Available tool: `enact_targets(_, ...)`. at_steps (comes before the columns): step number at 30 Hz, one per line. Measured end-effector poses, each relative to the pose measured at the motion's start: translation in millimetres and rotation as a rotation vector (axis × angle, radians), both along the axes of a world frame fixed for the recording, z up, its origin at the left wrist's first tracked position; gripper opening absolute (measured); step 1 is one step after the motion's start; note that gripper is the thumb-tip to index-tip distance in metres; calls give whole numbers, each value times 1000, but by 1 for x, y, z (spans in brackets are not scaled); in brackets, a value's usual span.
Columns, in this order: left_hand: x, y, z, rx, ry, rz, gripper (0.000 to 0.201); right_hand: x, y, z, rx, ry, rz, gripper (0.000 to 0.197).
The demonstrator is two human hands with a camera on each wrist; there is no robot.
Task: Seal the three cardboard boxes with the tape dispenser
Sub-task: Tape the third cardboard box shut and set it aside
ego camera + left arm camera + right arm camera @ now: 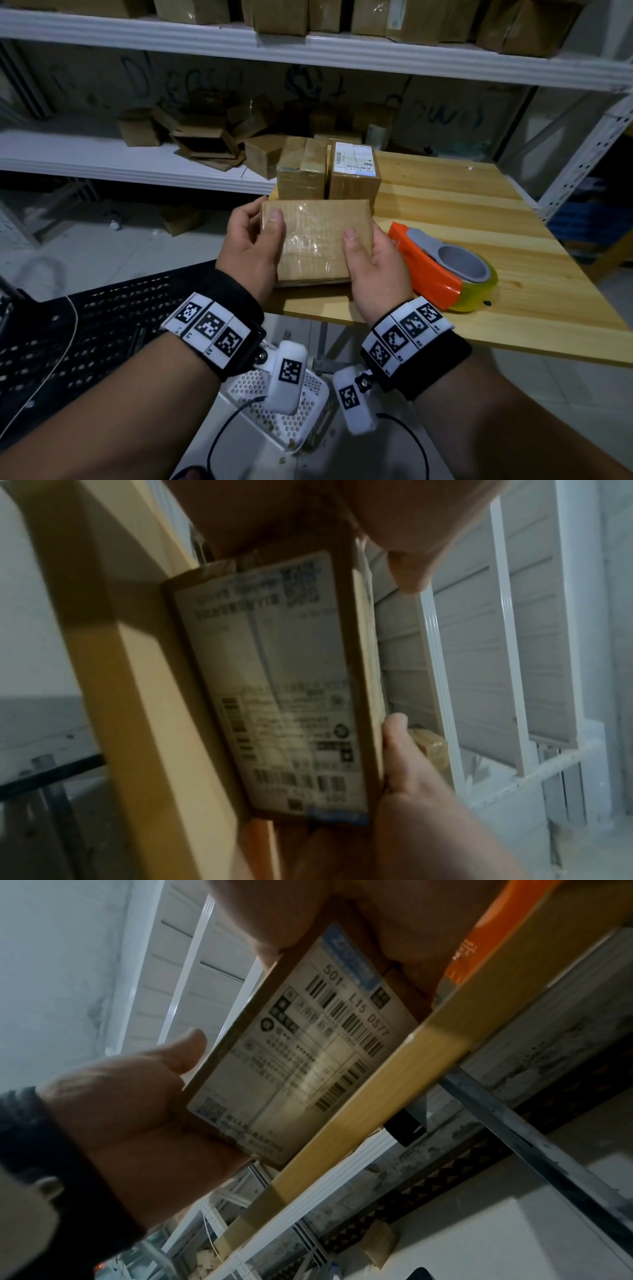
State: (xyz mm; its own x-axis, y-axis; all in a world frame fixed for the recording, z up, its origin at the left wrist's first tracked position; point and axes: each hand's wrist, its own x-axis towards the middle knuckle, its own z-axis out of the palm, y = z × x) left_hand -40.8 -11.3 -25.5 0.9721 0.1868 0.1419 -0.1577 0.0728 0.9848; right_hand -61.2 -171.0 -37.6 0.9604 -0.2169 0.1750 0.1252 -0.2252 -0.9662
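Note:
A flat cardboard box (315, 240) with clear tape across its top sits between my two hands at the table's near left corner. My left hand (260, 236) grips its left end, thumb on top. At the right end my right hand (364, 255) grips the same way. The wrist views show its other face, a white shipping label (281, 683) (301, 1056), beside the table edge (377, 1096). Two more boxes, one plain (301, 168) and one labelled (354, 171), stand side by side just behind. The orange tape dispenser (442, 267) lies on the table right of my right hand, untouched.
The wooden table (479, 205) stretches to the right and back. White shelving (137, 161) behind it carries several loose cardboard boxes. A black perforated crate (102, 325) stands at my left, and a white perforated unit (301, 397) sits on the floor below my wrists.

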Motion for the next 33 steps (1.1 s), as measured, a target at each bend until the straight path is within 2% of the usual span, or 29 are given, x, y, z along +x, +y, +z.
enact_targets(4,3,1,-5,24,-26,-14,19,-1,-2,3,-29,-6,-37,37)
enact_targets(8,3,2,-3,34,-47,-16,22,0,-4,4,2,33,-87,48)
enact_targets(12,3,3,-6,71,-45,-16,22,0,-5,3,17,47,-93,50)
enact_targets(19,-1,5,-1,123,-38,-68,38,-3,-1,7,17,78,-40,46)
enact_targets(25,-4,3,-3,105,-62,-61,39,-2,-7,23,54,359,-26,78)
enact_targets(26,-4,3,-3,99,-63,-62,39,-1,-7,26,76,399,-51,91)
enact_targets(28,-3,3,-4,90,-69,-63,37,2,-9,28,120,428,-80,140)
enact_targets(29,-3,2,-4,93,-76,-64,35,4,-10,26,150,402,-74,154)
enact_targets(33,-5,-1,-9,117,-107,-45,34,3,-12,25,152,269,-26,137)
